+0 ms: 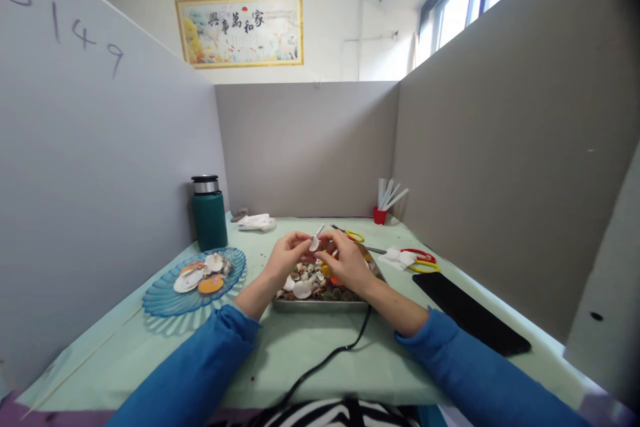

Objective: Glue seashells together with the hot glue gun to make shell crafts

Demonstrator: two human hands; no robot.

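Over the metal tray (320, 306), my left hand (286, 255) pinches a small white shell (314, 244) between thumb and fingers. My right hand (349, 265) is closed in from the other side, its fingertips at the same shell. A thin pale piece (320, 230) sticks up from between the fingertips; I cannot make out what it is. Below my hands the tray holds many small shells (302, 289), some white, brown and orange. My right hand and forearm hide part of the tray's right side.
At left stand a blue scalloped plate (160, 300) with shells and round pieces, and a green bottle (209, 220). White tissue (257, 222) lies behind. To the right are scissors (420, 255), a red cup (380, 216) of white sticks and a black slab (465, 310). A black cord (330, 355) crosses the front.
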